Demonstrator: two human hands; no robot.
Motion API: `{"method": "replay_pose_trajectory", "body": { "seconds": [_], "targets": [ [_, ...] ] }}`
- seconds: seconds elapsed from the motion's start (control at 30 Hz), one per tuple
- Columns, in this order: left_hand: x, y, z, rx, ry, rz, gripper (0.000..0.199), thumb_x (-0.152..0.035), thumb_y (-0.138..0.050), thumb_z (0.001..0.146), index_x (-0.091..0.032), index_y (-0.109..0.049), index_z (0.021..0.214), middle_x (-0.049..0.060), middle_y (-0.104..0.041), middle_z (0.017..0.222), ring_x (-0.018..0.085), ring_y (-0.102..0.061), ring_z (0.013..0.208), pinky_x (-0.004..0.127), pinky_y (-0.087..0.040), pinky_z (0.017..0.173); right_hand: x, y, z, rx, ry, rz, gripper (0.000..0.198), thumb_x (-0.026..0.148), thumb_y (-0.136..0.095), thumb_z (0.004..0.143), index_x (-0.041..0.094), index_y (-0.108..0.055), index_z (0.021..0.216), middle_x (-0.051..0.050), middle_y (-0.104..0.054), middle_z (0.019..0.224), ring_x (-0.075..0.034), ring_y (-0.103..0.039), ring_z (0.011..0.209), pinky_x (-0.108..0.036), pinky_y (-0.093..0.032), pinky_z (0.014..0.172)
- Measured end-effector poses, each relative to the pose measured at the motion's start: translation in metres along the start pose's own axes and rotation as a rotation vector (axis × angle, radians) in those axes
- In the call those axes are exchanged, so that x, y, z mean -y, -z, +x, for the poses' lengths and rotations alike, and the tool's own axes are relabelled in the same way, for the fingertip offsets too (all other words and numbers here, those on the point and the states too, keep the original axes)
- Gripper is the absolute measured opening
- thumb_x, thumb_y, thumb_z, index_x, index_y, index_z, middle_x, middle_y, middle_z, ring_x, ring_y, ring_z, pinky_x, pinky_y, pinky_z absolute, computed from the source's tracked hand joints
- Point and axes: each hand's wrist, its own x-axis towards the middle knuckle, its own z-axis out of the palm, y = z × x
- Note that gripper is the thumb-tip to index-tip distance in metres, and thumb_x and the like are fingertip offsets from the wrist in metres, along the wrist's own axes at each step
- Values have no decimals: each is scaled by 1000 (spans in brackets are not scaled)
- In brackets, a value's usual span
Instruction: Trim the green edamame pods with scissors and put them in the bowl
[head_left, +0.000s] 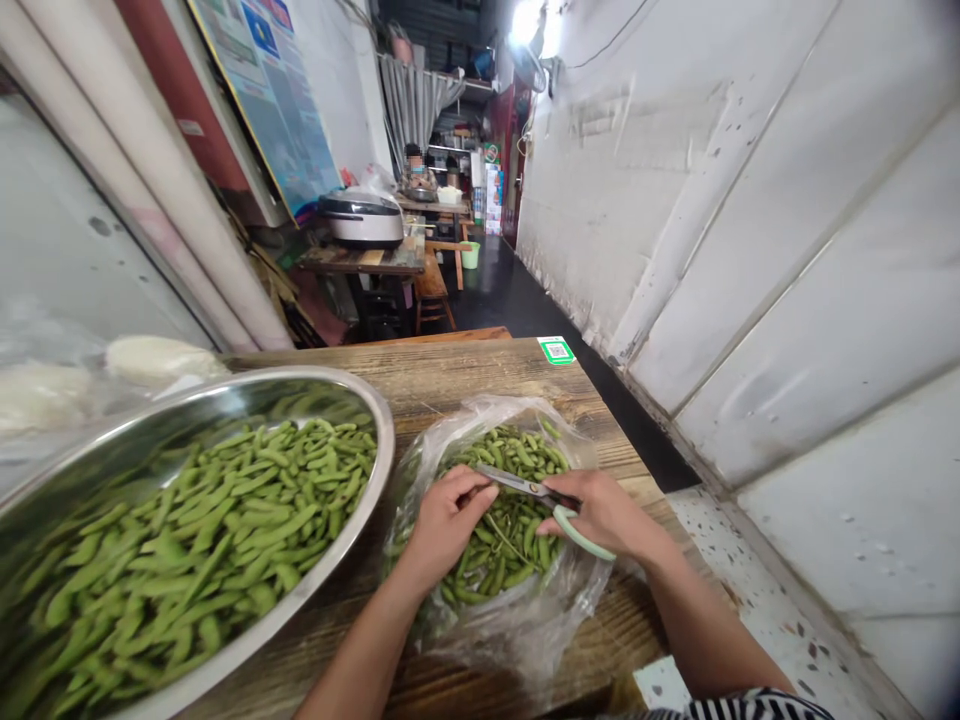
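My right hand [596, 508] grips a pair of scissors [517, 482] with pale green handles, the blades pointing left across the bag. At the blade tips, my left hand [448, 520] is closed in a pinch; its fingers hide whatever is between them, probably a pod. Beneath both hands lies a clear plastic bag [517, 635], its mouth spread wide around green edamame pods [517, 450] and some thin stems. On the left stands a large steel basin [381, 420] holding many more edamame pods [247, 500].
The wooden table [442, 375] carries a green QR code card [556, 350] at its far right corner. Pale bagged bundles [161, 358] lie behind the basin. Farther off are a rice cooker [361, 218] on another table, a wooden bench [431, 280] and a seated person [418, 172]. A white wall [720, 250] runs along the right.
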Motion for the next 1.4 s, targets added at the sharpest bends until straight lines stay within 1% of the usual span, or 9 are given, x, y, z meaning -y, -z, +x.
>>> {"method": "replay_pose_trajectory", "body": {
  "seconds": [0.07,0.17,0.27,0.4,0.6,0.77,0.93,1.2,1.4],
  "targets": [
    [0,0,0,-34,105,-92,20,-35,-64,74,-17,-69,81,1,-62,69,14,-53,64,25,-41,61,-1,-2,1,-44,-37,-14,36,51,-68,75,15,-66,82,-1,-60,67,-13,-51,59,-22,-36,55],
    [-3,-1,0,-68,256,-366,28,-36,-67,72,-15,-64,91,2,-66,70,12,-55,61,23,-42,56,-1,-4,1,-113,-68,-8,40,50,-71,73,16,-66,94,-2,-61,73,-14,-53,62,-23,-40,57],
    [-8,-1,-1,-59,357,-622,29,-33,-73,67,-14,-58,83,5,-69,73,11,-59,62,22,-45,58,0,-6,1,-139,-38,-10,46,48,-73,72,18,-63,105,-4,-62,82,-16,-56,68,-25,-43,62],
    [-12,0,-2,8,448,-814,26,-29,-75,67,-14,-54,74,4,-70,72,9,-60,61,19,-45,56,-1,-10,0,-179,6,-102,48,50,-71,73,17,-61,107,-7,-62,86,-18,-56,72,-26,-43,63],
    [-12,1,-3,18,452,-830,25,-29,-75,69,-14,-55,75,5,-71,76,9,-61,64,18,-47,59,-3,-15,2,-204,37,-128,50,53,-69,75,17,-61,109,-8,-63,86,-18,-57,71,-26,-43,62],
    [-11,1,-3,22,448,-814,27,-29,-76,67,-14,-56,77,2,-67,67,7,-56,57,16,-43,53,-4,-16,2,-198,38,-122,49,53,-68,75,17,-61,108,-6,-62,83,-17,-56,69,-25,-43,62],
    [-10,1,-2,-17,473,-822,30,-27,-80,62,-13,-58,76,-1,-62,61,4,-51,53,13,-40,51,-4,-16,2,-201,39,-113,51,53,-70,73,17,-62,107,-5,-60,80,-17,-55,67,-25,-42,60],
    [-7,2,-1,-7,493,-871,31,-26,-82,59,-11,-63,80,0,-62,62,5,-52,55,13,-41,52,-1,-16,3,-157,33,-63,47,52,-71,73,18,-63,105,-4,-59,79,-16,-54,65,-24,-40,59],
    [-3,2,-2,16,474,-862,31,-26,-81,61,-11,-64,82,1,-63,65,5,-53,56,14,-41,54,0,-14,2,-129,39,-27,44,54,-69,73,16,-64,94,-2,-57,71,-14,-50,61,-22,-36,55]
  ]
}}
